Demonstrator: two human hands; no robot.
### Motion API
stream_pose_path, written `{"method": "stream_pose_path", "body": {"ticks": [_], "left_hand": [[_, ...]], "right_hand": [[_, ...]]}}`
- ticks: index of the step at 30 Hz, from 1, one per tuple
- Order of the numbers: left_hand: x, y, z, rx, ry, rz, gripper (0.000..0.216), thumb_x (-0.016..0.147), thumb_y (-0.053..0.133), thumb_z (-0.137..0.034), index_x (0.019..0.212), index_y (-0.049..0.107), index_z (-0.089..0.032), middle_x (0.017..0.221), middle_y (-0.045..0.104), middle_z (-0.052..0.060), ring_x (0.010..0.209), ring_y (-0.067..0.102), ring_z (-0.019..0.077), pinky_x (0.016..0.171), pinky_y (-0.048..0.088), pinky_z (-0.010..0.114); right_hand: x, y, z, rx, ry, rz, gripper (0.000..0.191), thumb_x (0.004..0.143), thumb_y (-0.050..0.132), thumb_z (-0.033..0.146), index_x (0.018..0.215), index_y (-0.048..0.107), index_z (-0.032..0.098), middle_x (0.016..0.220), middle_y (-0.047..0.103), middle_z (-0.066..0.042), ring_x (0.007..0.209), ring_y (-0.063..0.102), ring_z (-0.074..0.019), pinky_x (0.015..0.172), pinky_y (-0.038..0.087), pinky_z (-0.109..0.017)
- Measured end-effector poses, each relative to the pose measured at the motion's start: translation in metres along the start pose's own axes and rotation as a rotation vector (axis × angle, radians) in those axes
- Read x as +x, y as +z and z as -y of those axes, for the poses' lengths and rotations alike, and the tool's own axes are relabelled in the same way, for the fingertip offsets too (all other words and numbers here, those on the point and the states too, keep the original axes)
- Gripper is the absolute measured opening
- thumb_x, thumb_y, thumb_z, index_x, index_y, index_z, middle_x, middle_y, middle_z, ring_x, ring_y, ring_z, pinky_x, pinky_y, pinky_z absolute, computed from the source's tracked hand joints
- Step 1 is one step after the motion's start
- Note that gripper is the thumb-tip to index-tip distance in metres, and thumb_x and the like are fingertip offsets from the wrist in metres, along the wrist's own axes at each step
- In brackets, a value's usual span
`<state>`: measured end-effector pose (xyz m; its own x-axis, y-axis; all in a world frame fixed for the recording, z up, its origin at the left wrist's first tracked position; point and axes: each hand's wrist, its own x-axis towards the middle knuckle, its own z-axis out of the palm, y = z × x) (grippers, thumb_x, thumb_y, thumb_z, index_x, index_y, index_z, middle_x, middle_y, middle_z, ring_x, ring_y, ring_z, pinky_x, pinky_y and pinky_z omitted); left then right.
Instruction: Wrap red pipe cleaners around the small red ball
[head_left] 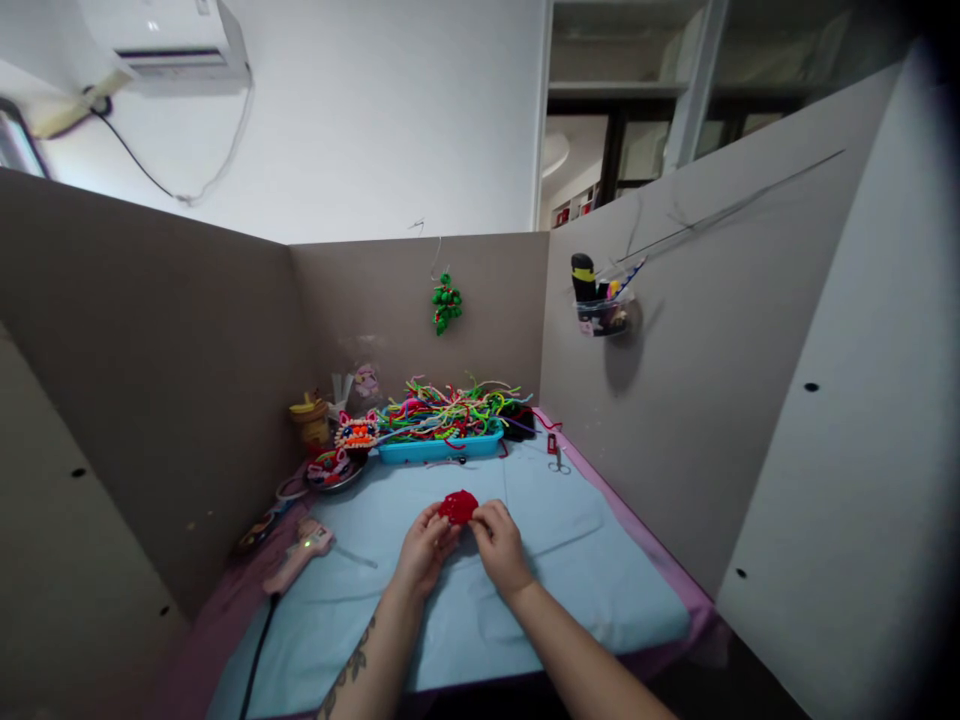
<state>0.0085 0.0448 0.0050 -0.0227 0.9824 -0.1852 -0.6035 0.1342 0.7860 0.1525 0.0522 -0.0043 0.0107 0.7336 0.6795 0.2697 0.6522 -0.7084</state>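
Observation:
Between my hands, above the middle of the light blue cloth (555, 580), is a small red fuzzy craft piece (459, 506), roughly round. My left hand (429, 545) grips its left edge, thumb and fingers closed on it. On the other side, my right hand (499, 543) pinches the lower right edge. Finer details of the piece are too small to make out. Beyond it stands a bright blue tray (442, 449) heaped with colourful pipe cleaners (450, 412).
A pink glue gun (300, 558) with a black cord lies at the left. Behind it, a metal bowl (337, 482) holds colourful pieces. Small scissors (559, 466) lie at the back right. Grey panels enclose the table; a cup of tools (602, 315) hangs on the right one.

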Motion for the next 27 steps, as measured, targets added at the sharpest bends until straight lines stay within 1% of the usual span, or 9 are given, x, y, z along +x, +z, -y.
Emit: {"method": "stream_pose_path", "body": {"ticks": [4, 8, 13, 18, 22, 27], "left_hand": [[-0.0009, 0.0010, -0.0015, -0.011, -0.012, 0.010, 0.037, 0.066, 0.075, -0.017, 0.099, 0.059, -0.018, 0.086, 0.072, 0.005, 0.067, 0.068, 0.0173, 0.069, 0.052, 0.030], [-0.0015, 0.0015, -0.0019, -0.021, -0.002, 0.026, 0.037, 0.065, 0.075, -0.015, 0.098, 0.057, -0.019, 0.088, 0.072, 0.005, 0.071, 0.069, 0.0172, 0.074, 0.052, 0.030], [-0.0013, 0.0007, -0.0008, -0.017, -0.002, 0.065, 0.039, 0.065, 0.076, -0.017, 0.098, 0.057, -0.018, 0.090, 0.072, 0.006, 0.074, 0.070, 0.0178, 0.073, 0.053, 0.030], [0.0010, 0.0003, 0.0006, -0.033, 0.026, 0.032, 0.039, 0.062, 0.077, -0.013, 0.095, 0.058, -0.018, 0.090, 0.071, 0.006, 0.074, 0.068, 0.0160, 0.072, 0.052, 0.028], [0.0019, 0.0007, 0.0010, -0.057, 0.029, 0.018, 0.035, 0.063, 0.075, -0.011, 0.093, 0.059, -0.018, 0.089, 0.070, 0.005, 0.075, 0.067, 0.0153, 0.069, 0.052, 0.026], [-0.0002, 0.0034, -0.0003, -0.051, 0.024, -0.005, 0.032, 0.064, 0.074, -0.010, 0.092, 0.060, -0.018, 0.086, 0.070, 0.003, 0.070, 0.065, 0.0131, 0.065, 0.052, 0.024]], "right_hand": [[0.0005, -0.0002, 0.0008, 0.017, 0.019, 0.011, 0.016, 0.083, 0.050, 0.013, 0.075, 0.060, 0.022, 0.079, 0.055, -0.003, 0.077, 0.055, -0.0180, 0.071, 0.044, -0.029], [0.0009, -0.0003, 0.0019, 0.022, 0.020, 0.017, 0.016, 0.082, 0.050, 0.013, 0.075, 0.060, 0.023, 0.078, 0.055, -0.002, 0.077, 0.055, -0.0181, 0.072, 0.044, -0.029], [0.0009, -0.0004, 0.0024, 0.028, 0.018, 0.013, 0.016, 0.082, 0.050, 0.013, 0.075, 0.060, 0.023, 0.079, 0.055, -0.002, 0.077, 0.055, -0.0179, 0.072, 0.044, -0.029], [0.0009, -0.0002, 0.0018, 0.027, 0.023, 0.010, 0.015, 0.082, 0.051, 0.013, 0.074, 0.060, 0.022, 0.079, 0.055, -0.002, 0.077, 0.055, -0.0176, 0.072, 0.044, -0.028], [0.0011, 0.0004, 0.0017, 0.020, 0.018, -0.004, 0.014, 0.082, 0.051, 0.013, 0.073, 0.059, 0.021, 0.077, 0.054, -0.002, 0.075, 0.053, -0.0168, 0.069, 0.043, -0.027], [0.0020, 0.0009, 0.0023, 0.025, 0.051, -0.021, 0.014, 0.081, 0.052, 0.014, 0.071, 0.058, 0.021, 0.074, 0.053, -0.001, 0.070, 0.052, -0.0158, 0.064, 0.041, -0.026]]}}
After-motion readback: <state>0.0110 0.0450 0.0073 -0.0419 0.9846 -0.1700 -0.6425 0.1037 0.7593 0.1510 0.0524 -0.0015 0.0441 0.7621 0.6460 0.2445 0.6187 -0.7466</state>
